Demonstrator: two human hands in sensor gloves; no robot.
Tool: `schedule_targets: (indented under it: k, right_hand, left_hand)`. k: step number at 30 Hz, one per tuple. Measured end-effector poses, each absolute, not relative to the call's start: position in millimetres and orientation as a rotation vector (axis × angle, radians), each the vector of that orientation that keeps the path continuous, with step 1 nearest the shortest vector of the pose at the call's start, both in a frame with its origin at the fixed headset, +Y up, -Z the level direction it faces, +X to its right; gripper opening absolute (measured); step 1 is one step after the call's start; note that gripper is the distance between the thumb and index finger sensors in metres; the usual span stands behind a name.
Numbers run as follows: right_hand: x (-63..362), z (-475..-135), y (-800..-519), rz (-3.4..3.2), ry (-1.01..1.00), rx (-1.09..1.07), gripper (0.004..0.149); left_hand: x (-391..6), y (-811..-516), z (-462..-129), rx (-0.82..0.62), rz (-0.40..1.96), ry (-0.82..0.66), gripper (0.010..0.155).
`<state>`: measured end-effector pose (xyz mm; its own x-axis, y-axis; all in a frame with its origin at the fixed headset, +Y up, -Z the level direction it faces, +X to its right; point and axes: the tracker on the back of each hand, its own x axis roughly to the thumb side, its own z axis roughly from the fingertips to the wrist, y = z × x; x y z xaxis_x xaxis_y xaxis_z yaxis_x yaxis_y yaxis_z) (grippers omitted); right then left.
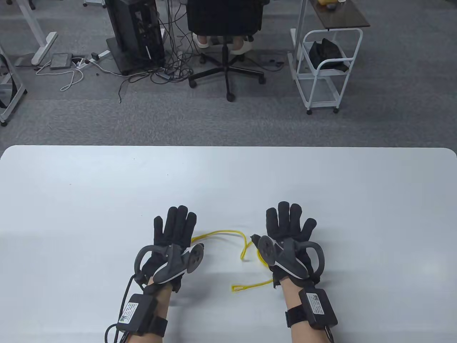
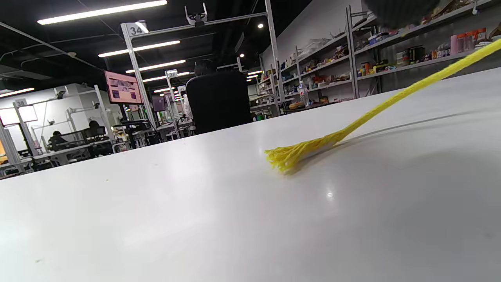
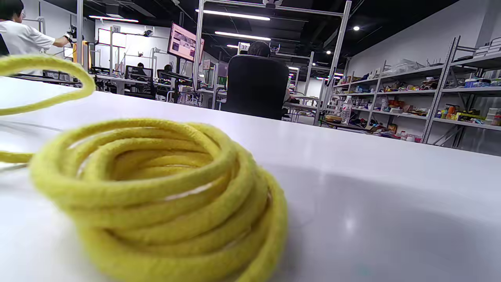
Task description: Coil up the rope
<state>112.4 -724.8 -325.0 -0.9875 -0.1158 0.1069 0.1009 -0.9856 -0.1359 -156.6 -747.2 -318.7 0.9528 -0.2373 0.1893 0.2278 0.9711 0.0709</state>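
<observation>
The white desk (image 1: 228,178) carried everything, and the rope (image 1: 228,234) is the landmark here. Beyond the desk's far edge lay grey carpet with an office chair (image 1: 223,21), a computer tower (image 1: 135,32) trailing cables, and a white cart (image 1: 323,68).

The left hand (image 1: 171,239) lay just left of the rope's loose run, the right hand (image 1: 289,239) over its right part. Each grip showed fingers spread and extended, with no rope seen pinched; whether the palms pressed strands beneath them could not be told from above.

In the right wrist view the rope's wound turns (image 3: 156,196) sat stacked on the desk, several loops piled loosely. A free length arched from them toward the left hand, with a folded bend nearer the person. The left wrist view showed the frayed end (image 2: 287,156) resting on the desk.

The likely risk: the smooth, glossy surface gives little hold, so an unpinned stack could spring open or slide when the free length is pulled. The frayed end could unravel further if dragged.
</observation>
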Motion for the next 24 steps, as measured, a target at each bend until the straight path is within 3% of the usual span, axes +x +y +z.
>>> schedule_targets:
  k: [24]
  right_hand:
    - [101, -328, -707, -3.09, 0.258, -0.218, 0.082]
  left_hand:
    - [-146, -743, -317, 0.068, -0.232, -0.236, 0.085]
